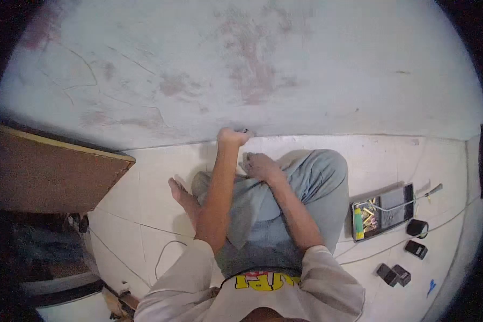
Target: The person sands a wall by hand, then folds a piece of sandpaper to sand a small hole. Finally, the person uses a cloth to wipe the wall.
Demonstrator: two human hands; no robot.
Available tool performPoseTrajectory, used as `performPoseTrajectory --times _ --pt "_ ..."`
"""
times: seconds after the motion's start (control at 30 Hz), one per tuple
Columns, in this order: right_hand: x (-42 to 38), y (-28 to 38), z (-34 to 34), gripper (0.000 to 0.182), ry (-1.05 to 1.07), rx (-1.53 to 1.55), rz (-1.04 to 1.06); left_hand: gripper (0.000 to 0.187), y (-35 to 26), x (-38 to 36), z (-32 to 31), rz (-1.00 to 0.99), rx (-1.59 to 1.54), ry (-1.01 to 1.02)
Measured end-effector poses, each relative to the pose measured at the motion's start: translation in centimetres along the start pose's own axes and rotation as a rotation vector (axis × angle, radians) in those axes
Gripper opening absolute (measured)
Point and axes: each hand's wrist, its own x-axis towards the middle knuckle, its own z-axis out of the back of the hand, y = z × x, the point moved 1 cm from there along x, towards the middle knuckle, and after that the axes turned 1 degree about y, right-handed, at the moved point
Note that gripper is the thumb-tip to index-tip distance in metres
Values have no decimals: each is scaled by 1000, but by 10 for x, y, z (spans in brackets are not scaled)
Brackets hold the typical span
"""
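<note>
My left hand [233, 137] is closed at the foot of the wall [316, 80], right where it meets the floor. A small dark bit shows at its fingers, too small to name. My right hand [261, 167] rests lower, over my crossed legs in grey trousers [322, 177]. Its fingers are bent inward, and a greyish patch shows beside them; what they hold, if anything, I cannot make out. The wall above both hands is pale and scuffed, with brownish worn patches.
At the right on the tiled floor [381, 155] stands a black tray [397, 216] with small brass-coloured pieces and a green-yellow item. Several black blocks [416, 249] lie near it. A cable [163, 252] runs over the floor. Wooden furniture [53, 172] juts in at left.
</note>
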Motion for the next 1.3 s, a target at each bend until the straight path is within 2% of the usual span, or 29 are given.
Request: performPoseTrajectory --times 0.03,0.13,0.2,0.23,0.3,0.37,0.4,0.47,0.5,0.53,0.57,0.6,0.67,0.7,0.77,0.87,0.93,1.0,1.1,1.17,1.23,1.27,1.3 --pt "7 0 9 44 21 -5 18 53 20 81 -26 -204 200 -45" --pt "9 -2 19 43 -22 53 -6 62 0 73 -13 -207 236 -49" --pt "-3 12 30 42 -21 -9 -62 71 3 53 -15 -164 263 -13" --pt "-10 22 39 42 -36 57 -93 75 8 41 -15 -137 266 -1" --pt "-4 16 33 42 -41 60 -36 80 7 35 -4 -131 267 -27" --pt "7 3 19 41 -29 45 -31 78 14 33 -8 -309 174 -54" --pt "7 4 26 41 -38 43 -40 78 14 51 -10 -321 178 -52" --pt "-3 13 31 42 -37 28 -91 77 24 69 -16 -270 338 -215" --pt "-3 17 33 45 -25 5 -130 77 26 62 -21 -259 332 -204" --pt "-1 13 31 45 -30 -2 -121 69 11 29 -8 -238 255 -165" --pt "0 7 27 47 -47 26 -32 61 3 5 2 -218 180 -129" --pt "3 2 22 48 -64 56 53 61 8 2 2 -221 180 -142" --pt "3 4 21 47 -101 40 17 62 16 6 -9 -305 -63 -213" --pt "2 3 22 46 -129 25 -25 62 11 27 -11 -312 -60 -209" --pt "-2 5 19 46 -62 22 -43 59 18 59 -22 -145 221 -129" --pt "3 5 27 43 -46 -34 51 54 13 48 -22 -173 129 -170" --pt "-7 14 34 42 -99 26 -43 62 12 41 -21 -262 51 -163" --pt "-1 10 33 41 -33 13 -91 71 8 37 -16 -254 44 -115" --pt "-2 9 25 44 -70 35 -43 83 2 9 -4 -144 120 -6" --pt "9 0 17 44 -64 -18 -16 88 5 8 -4 -161 99 19" --pt "-4 13 30 44 -56 -21 -82 86 38 58 -46 -493 -698 -79" --pt "-4 15 34 44 -51 -15 -89 86 35 76 -44 -487 -694 -71" --pt "-5 16 35 44 -50 8 -82 81 29 91 -38 -345 -265 -92"
